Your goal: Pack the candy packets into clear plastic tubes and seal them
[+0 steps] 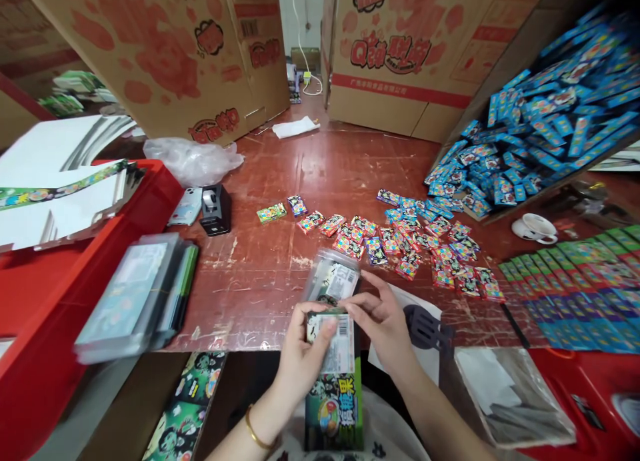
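My left hand [303, 348] is wrapped round a green candy box [333, 411], its thumb lying over the white barcode panel. The box is upright near the table's front edge, in front of my body. At the top edge of this box, the thumb and fingers of my right hand [385, 318] are closed together; the exact pinch is partly hidden. Just beyond the fingers lies a clear plastic case [316, 274] with a printed card in it. A white sheet [400, 294] and a dark slotted plastic piece [425, 328] are beside my right wrist.
Small candy packets [405, 241] are scattered mid-table. A carton of blue packets [555, 128] tips in from the right, near a white cup [534, 228]. Leftward are stacked clear cases [123, 294], a tape dispenser [216, 210] and a red bin [100, 248]. Large cartons [200, 54] stand behind.
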`<state>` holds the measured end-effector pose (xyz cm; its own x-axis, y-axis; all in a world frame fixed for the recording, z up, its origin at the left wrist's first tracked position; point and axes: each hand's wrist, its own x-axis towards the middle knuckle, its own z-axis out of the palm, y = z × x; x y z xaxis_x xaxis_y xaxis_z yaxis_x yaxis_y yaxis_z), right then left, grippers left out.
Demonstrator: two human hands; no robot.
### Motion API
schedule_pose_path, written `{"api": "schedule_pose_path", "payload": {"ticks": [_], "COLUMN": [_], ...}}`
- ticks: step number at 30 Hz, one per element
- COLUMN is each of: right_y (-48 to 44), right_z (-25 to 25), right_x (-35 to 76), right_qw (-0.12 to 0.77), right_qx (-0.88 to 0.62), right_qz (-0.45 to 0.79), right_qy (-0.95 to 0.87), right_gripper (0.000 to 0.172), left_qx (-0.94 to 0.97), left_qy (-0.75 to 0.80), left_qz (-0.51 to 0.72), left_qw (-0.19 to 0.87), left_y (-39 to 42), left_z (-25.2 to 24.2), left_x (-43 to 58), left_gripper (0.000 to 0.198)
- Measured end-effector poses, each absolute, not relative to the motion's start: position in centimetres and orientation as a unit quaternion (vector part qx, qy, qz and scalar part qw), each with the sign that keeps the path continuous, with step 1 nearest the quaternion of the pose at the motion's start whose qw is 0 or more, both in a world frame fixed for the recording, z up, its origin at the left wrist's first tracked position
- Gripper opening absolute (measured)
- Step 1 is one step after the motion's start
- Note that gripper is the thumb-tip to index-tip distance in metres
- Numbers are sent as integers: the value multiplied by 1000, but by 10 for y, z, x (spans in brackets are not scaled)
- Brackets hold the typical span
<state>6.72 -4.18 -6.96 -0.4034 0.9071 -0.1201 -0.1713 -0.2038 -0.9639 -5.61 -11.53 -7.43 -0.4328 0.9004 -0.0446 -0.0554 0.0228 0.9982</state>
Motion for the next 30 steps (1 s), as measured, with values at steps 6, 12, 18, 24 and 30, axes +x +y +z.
{"api": "schedule_pose_path", "payload": {"ticks": [6, 12, 18, 24, 30], "right_y": [-41, 0, 3, 3, 13], "right_z": [-77, -54, -39, -39, -58], "right_x": [77, 71, 61, 58, 57], "right_qw": [397, 299, 193, 167, 140], "right_qx": [-359, -335, -335, -361, -358], "right_qz": [560, 575, 571, 564, 782], "right_qy": [-633, -684, -724, -724, -491], "right_gripper": [35, 9, 9, 7, 16], "left_qx": [307, 306, 368, 383, 366], "left_qy": [570, 595, 645, 642, 615], "left_qz": [591, 561, 527, 522, 570], "left_qw": [481, 487, 413, 411, 403], "left_y": [-110, -105, -104, -102, -99], "left_z": [-79, -78, -85, -84, -77], "left_x": [-51, -53, -54, -52, -48], "left_gripper": [30, 33, 30, 29, 40]}}
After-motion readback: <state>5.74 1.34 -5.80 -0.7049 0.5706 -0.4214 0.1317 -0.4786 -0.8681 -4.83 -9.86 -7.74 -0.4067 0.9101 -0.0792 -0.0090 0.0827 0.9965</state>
